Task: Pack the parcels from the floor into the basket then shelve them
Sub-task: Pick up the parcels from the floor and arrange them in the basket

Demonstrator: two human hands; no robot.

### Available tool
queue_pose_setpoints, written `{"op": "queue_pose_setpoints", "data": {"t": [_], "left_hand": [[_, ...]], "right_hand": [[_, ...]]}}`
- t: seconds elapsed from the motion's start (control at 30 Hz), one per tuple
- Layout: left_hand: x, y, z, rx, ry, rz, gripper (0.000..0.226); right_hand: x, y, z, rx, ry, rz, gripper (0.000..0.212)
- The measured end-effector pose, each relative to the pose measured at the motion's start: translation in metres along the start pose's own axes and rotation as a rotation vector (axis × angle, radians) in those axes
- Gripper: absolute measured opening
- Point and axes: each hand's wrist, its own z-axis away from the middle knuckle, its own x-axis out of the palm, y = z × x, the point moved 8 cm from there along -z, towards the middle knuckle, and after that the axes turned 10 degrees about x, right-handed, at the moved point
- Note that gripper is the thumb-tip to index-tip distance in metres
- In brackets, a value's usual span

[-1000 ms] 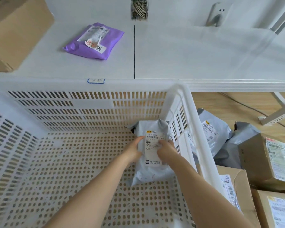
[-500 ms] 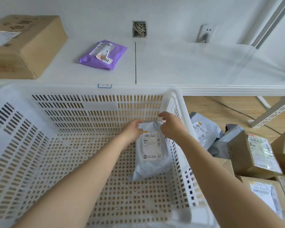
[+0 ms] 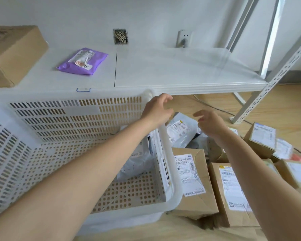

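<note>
Progress: early. One grey mailer (image 3: 137, 164) lies inside the white basket (image 3: 165, 153), against its right wall. Still on the floor beside that wall: a second grey mailer (image 3: 181, 131) and several cardboard parcels, the nearest box (image 3: 193, 181) touching the basket. The shelf (image 3: 181, 73) carries a purple mailer (image 3: 83, 61) and a brown box (image 3: 12, 54) near its left edge.

Left hand (image 3: 156, 110) and right hand (image 3: 210, 122) hover over the basket's right rim and the floor pile, fingers loosely spread, holding nothing.

Legible writing: "C12-07" on the nearest box label; the rest is too blurred.
</note>
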Motion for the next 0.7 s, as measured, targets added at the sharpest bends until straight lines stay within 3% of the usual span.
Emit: {"op": "queue_pose_setpoints", "data": {"t": [0.1,0.27,0.37,0.57,0.7], "left_hand": [[0.043,0.018,-0.001,0.032,-0.231,-0.197,0.039],[0.102,0.013,0.010,-0.035,-0.562,-0.443,0.036],[0.125,-0.005,0.012,-0.162,-0.598,-0.445,0.030],[0.144,-0.042,0.031,-0.518,-0.582,-0.400,0.072],[0.155,-0.048,0.040,-0.628,-0.662,-0.405,0.072]], "right_hand": [[0.000,0.039,0.000,0.079,-0.074,-0.004,0.047],[0.030,0.092,0.017,0.099,-0.356,0.164,0.059],[0.047,0.123,0.021,0.163,-0.425,0.107,0.067],[0.072,0.150,0.016,0.245,-0.465,0.037,0.071],[0.083,0.154,0.017,0.236,-0.507,0.040,0.071]]}}
